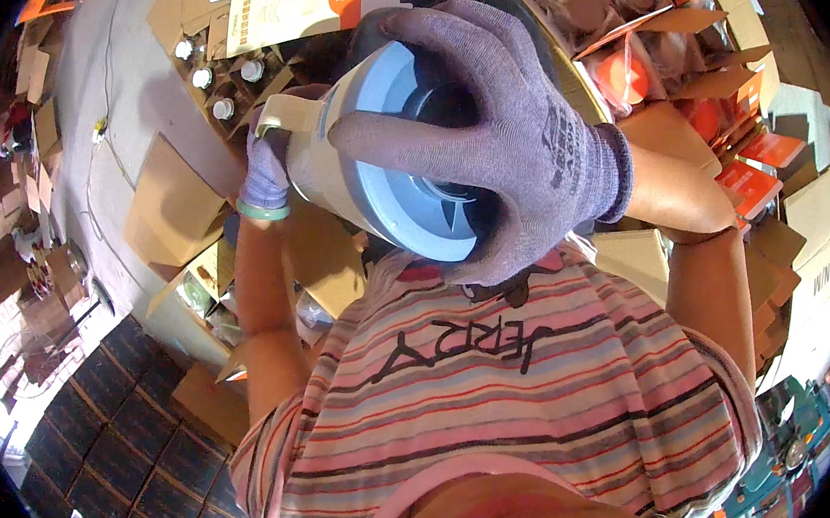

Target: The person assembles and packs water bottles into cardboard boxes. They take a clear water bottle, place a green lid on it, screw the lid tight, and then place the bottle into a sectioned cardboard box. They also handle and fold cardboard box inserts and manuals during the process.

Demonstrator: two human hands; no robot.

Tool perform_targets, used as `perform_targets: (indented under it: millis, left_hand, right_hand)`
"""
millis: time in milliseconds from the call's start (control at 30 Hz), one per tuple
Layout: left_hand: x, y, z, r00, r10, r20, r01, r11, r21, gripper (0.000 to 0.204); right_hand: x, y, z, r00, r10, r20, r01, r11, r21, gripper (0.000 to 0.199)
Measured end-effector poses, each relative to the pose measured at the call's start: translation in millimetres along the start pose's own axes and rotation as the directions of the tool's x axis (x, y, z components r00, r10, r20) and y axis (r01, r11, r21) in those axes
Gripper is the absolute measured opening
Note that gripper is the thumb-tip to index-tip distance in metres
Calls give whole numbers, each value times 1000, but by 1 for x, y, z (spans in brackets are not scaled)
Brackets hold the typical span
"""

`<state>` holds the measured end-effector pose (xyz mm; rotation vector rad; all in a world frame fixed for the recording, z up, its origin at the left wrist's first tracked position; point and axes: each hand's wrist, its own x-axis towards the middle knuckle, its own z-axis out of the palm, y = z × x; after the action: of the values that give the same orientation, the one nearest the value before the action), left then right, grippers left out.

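In front of my chest I hold a jug-like vessel (pixel 313 163) with a pale beige body and a handle on its left side. Its round blue end (pixel 373 201) is tilted up toward me and has a dark recess in the middle. My right hand (pixel 534 136), in a grey-purple knit glove, spreads across this blue end, fingers curled over its rim and onto the body. On the far left side, my left hand (pixel 267 169), gloved too, supports the vessel beside the handle. The left fingers are mostly hidden behind it.
Several white-capped bottles (pixel 223 107) stand in an open carton at the upper left, near a white-and-orange printed sheet (pixel 294 2). Open cartons with orange, plastic-wrapped items (pixel 623 77) fill the upper right. A cardboard flap (pixel 173 203) sticks out left; dark stacked boxes (pixel 119 421) lie lower left.
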<state>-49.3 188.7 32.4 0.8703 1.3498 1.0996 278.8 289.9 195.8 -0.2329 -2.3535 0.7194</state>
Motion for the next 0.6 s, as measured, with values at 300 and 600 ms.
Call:
perform_targets:
  millis: [300,600]
  left_hand:
    - [24,8,-9,970,-112,217,70,978,196,34]
    - [18,52,5,923,383,-34,-330,832,445,28]
  right_hand:
    - [2,-3,5,985,-170,21,168,984,57,66]
    - [1,43,-5,989,-71,-132,90,985,147,88]
